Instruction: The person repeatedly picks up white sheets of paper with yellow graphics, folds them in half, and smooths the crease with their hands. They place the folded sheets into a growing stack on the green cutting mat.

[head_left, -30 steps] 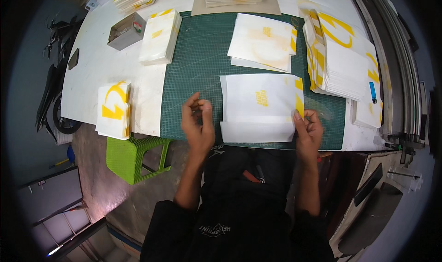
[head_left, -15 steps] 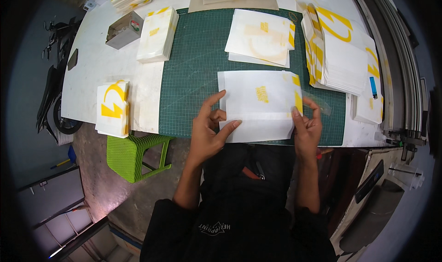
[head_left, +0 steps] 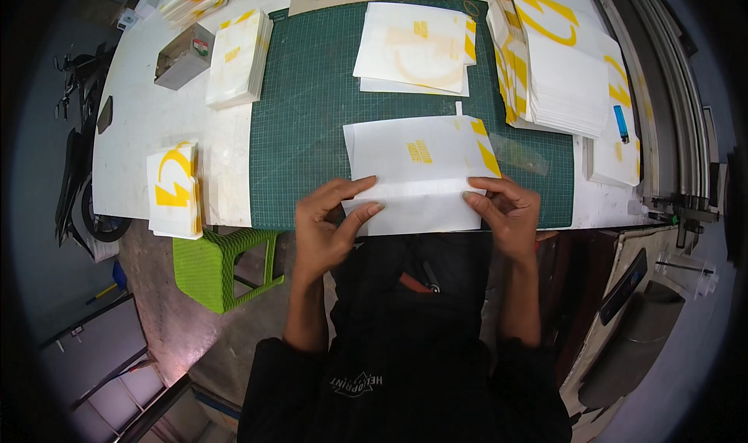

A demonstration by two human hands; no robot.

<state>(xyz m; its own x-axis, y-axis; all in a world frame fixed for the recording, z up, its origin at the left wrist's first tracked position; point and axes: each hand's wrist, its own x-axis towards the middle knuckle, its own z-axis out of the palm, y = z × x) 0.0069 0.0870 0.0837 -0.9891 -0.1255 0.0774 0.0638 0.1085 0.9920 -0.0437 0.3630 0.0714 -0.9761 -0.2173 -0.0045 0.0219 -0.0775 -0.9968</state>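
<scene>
Both my hands hold a white printed paper sheet [head_left: 413, 156] with yellow marks, at the front edge of a green cutting mat [head_left: 308, 123]. A crease runs across its lower part. My left hand [head_left: 331, 221] pinches the left edge between thumb and index finger, near the crease. On the right edge my right hand [head_left: 508, 209] does the same, its thumb just below the crease. The sheet's underside is hidden. A narrow white strip [head_left: 459, 109] sticks up behind its top edge. Farther back on the mat lie more printed sheets [head_left: 413, 45].
A tall stack of folded sheets [head_left: 565, 77] with a blue lighter [head_left: 621, 123] beside it stands right. A clear plastic strip [head_left: 520, 155] lies near my right hand. Leftward are paper stacks [head_left: 240, 57], [head_left: 173, 190] and a small grey box [head_left: 184, 57]. A green stool [head_left: 206, 271] stands below.
My left index finger has come down from the sheet's upper left edge to the crease. My right fingers have moved inward over the right edge near the crease. The view has shifted slightly.
</scene>
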